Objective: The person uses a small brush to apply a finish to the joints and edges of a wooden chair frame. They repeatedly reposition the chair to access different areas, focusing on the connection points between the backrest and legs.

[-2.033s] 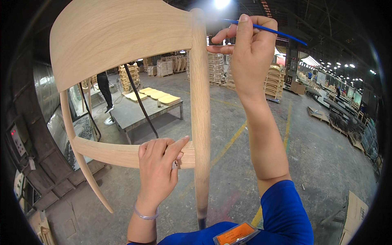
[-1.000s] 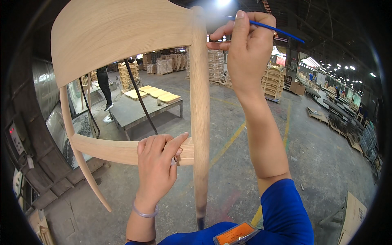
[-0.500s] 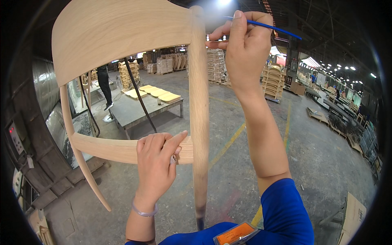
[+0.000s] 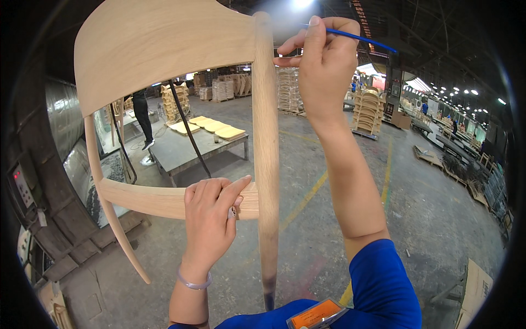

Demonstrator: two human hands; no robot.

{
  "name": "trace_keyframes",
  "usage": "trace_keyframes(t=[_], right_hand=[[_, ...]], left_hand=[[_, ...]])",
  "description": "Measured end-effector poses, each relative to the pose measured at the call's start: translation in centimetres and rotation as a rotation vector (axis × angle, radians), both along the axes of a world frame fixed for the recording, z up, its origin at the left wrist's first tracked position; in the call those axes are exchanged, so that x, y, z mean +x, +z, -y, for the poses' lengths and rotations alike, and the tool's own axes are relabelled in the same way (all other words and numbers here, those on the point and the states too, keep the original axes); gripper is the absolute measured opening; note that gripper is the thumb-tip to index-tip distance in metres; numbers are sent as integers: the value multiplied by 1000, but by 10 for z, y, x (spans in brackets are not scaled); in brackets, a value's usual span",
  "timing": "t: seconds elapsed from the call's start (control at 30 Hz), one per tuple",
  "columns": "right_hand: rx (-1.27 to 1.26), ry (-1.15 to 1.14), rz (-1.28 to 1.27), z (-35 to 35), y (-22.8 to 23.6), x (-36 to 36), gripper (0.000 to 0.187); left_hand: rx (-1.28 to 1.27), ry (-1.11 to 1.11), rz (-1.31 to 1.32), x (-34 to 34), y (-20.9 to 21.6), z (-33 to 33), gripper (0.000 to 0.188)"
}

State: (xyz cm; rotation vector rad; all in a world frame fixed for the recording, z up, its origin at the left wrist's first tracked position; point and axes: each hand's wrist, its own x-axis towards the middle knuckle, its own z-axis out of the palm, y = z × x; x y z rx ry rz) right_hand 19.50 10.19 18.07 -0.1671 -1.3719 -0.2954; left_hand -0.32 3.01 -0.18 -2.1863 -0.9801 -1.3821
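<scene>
You held the wooden chair frame [image 4: 164,49] raised in front of you, its broad curved backrest uppermost and its round leg [image 4: 267,164] running down the middle of the view. Your left hand [image 4: 211,219] was clenched around the lower cross rail [image 4: 148,200], right beside the joint where that rail met the leg; the thumb pointed toward the leg and the fingers wrapped over the front of the rail. Your right hand [image 4: 323,60] was pinched shut on a thin blue tool [image 4: 359,38], pen-like in shape, held between thumb and forefinger. The fingertips sat just beside the top of the leg, near the joint with the backrest; the tool's tip was hidden behind the fingers. The rest of the tool slanted up and away to your right. Behind the frame stood a grey counter [image 4: 181,151] carrying flat pale wooden panels [image 4: 211,127], and stacks of chair parts [image 4: 370,112] stood farther off on the concrete floor [image 4: 427,203].
</scene>
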Motion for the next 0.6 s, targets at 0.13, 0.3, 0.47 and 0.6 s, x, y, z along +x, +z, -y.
trace_keyframes(t=[0.13, 0.3, 0.47, 0.6], right_hand=[[-24, -10, 2, 0, -1, -1, 20], [-34, 4, -5, -1, 0, -3, 21], [-31, 18, 4, -19, 0, -32, 21], [110, 31, -131, -23, -4, -30, 18]], left_hand=[[-17, 5, -17, -3, 3, -1, 33], [-2, -12, -1, -4, 0, -5, 30], [-13, 4, -23, -33, 4, -17, 33], [-24, -23, -4, -36, 4, -23, 31]])
